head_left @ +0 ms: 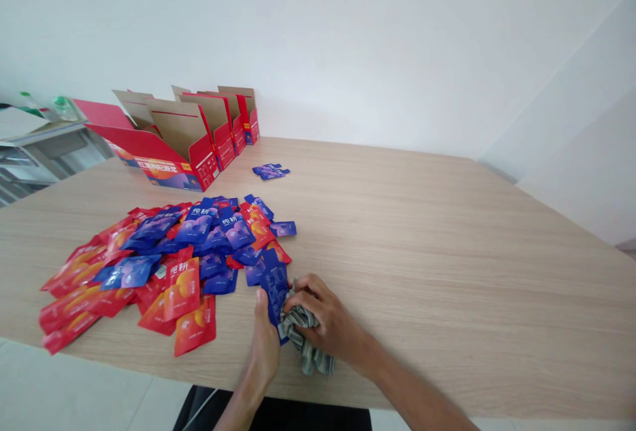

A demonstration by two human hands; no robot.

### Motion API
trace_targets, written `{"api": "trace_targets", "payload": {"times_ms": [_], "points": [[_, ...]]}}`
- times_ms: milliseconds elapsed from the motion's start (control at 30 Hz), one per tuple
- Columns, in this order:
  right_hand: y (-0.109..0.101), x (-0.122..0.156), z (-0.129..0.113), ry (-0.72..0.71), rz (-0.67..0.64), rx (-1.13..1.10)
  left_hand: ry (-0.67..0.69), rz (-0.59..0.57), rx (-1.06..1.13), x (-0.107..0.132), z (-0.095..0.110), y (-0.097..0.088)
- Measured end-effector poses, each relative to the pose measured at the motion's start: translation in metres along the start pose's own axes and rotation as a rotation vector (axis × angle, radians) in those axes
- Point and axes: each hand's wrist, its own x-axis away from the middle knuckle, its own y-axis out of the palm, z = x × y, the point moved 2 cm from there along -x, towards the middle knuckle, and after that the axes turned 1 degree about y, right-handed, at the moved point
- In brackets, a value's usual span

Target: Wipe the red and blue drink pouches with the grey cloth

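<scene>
A heap of red and blue sachets (163, 259) lies spread over the left half of the wooden table (447, 252). Near the table's front edge my left hand (264, 345) steadies a blue sachet (275, 288) standing on its edge, thumb against it. My right hand (330, 322) is closed on a crumpled grey-green striped cloth (305, 338) and presses it against that same blue sachet. The cloth trails back toward the table's edge under my right wrist.
Several open red cardboard boxes (183, 136) stand in a row at the back left. A few blue sachets (271, 171) lie apart beside them. A white wall runs behind the table. A shelf unit (34, 153) sits off the left edge.
</scene>
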Motion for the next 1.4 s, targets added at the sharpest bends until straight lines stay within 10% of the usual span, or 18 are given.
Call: {"api": "trace_targets", "payload": {"times_ms": [100,367,567,1100,1400], "points": [[-0.011,-0.001,0.003,0.023,0.146,0.03,-0.065,0.035,0.158,0.015,0.002,0.006],[-0.044,-0.004,0.001,0.062,0.476,0.086,-0.223,-0.324,0.408,0.016,-0.005,-0.011],[-0.052,-0.004,0.003,0.068,0.529,0.089,-0.33,-0.089,0.468,0.015,-0.004,-0.021],[-0.007,-0.004,0.003,0.041,0.113,0.075,-0.132,-0.026,0.347,0.014,-0.028,0.011],[0.001,-0.003,0.003,0.084,-0.203,0.021,-0.077,0.081,0.469,0.003,0.012,0.018]]}}
